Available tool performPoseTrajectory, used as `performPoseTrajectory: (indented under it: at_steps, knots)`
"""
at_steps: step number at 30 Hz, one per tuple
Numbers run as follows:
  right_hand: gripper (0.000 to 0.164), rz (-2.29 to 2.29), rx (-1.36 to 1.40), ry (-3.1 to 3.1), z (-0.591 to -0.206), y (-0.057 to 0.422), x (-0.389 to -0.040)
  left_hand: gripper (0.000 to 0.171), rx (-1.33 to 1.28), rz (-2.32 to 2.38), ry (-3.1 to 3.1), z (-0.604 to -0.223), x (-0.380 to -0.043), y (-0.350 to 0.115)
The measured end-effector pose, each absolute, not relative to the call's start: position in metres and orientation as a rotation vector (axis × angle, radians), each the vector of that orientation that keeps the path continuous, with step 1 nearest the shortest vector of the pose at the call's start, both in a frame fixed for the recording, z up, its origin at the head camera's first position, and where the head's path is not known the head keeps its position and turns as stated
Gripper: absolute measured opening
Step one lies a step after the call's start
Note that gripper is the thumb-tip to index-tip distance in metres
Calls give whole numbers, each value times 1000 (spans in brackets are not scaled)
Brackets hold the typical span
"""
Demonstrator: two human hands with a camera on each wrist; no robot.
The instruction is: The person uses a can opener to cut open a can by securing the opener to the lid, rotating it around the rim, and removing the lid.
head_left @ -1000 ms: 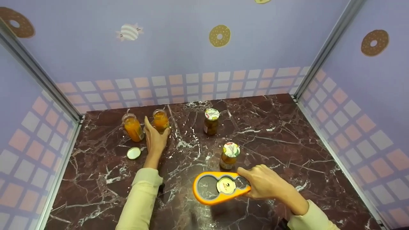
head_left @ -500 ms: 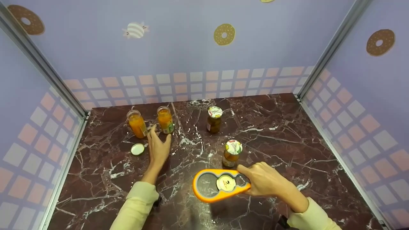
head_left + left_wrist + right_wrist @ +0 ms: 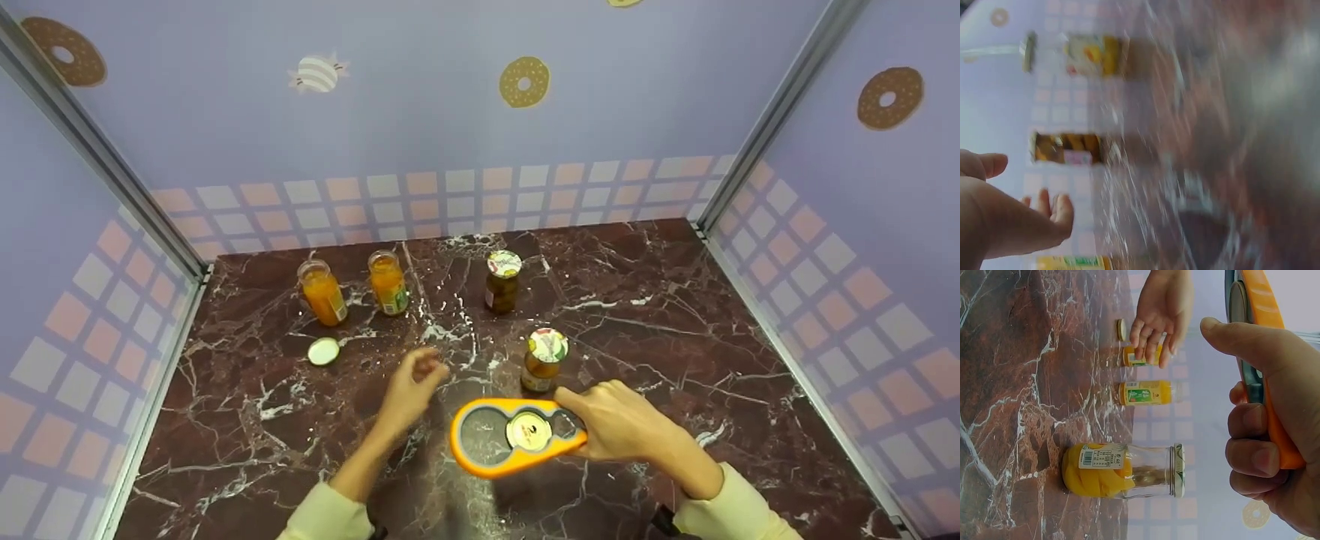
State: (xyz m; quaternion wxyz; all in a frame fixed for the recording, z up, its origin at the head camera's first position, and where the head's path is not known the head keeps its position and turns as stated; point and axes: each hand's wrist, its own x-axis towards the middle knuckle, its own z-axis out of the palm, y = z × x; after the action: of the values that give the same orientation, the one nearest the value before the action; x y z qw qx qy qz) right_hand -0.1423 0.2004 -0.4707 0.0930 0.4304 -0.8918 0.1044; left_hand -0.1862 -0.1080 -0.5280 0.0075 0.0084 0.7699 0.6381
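Note:
My right hand (image 3: 626,420) grips the handle of an orange and grey jar opener (image 3: 491,472), held above the counter. A pale gold jar lid (image 3: 529,431) sits in one of the opener's openings. Nothing is in my left hand (image 3: 409,390), which hangs in the air left of the opener with loosely bent fingers; in the left wrist view its fingers (image 3: 1061,216) show no contact with anything. Just behind the opener stands a lidded jar of yellow fruit (image 3: 541,369), whose slices show clearly in the right wrist view.
A darker lidded jar (image 3: 501,292) stands farther back. Two lidless jars of orange contents, one at far left (image 3: 324,296) and one beside it (image 3: 388,289), stand near the back wall. A loose lid (image 3: 323,352) lies on the marbled counter (image 3: 247,450). Walls enclose the back and sides.
My left hand has come away from the right-hand lidless jar, moving toward me and rightward to near the opener. That jar stays standing. My right hand still holds the opener in the same place.

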Motion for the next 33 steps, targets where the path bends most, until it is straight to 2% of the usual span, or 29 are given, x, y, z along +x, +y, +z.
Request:
performPoseTrajectory:
  at_steps: [6, 11, 15, 24, 33]
  knots:
    - [53, 315, 1287, -2648, -470, 200, -141, 38, 112, 2010, 1984, -507, -144, -91]
    - [53, 308, 1291, -2650, -470, 198, -140, 44, 176, 2140, 1690, -514, -124, -82]
    - [52, 300, 1306, -2630, -471, 197, -138, 38, 205, 2169, 1583, -513, -110, -76]
    - [50, 299, 1317, -2630, -472, 194, -138, 38, 213, 2185, 1406, -512, -96, -67]
    - [48, 293, 1326, -2624, -474, 194, -137, 26, 174, 2219, 1371, -511, -90, -59]
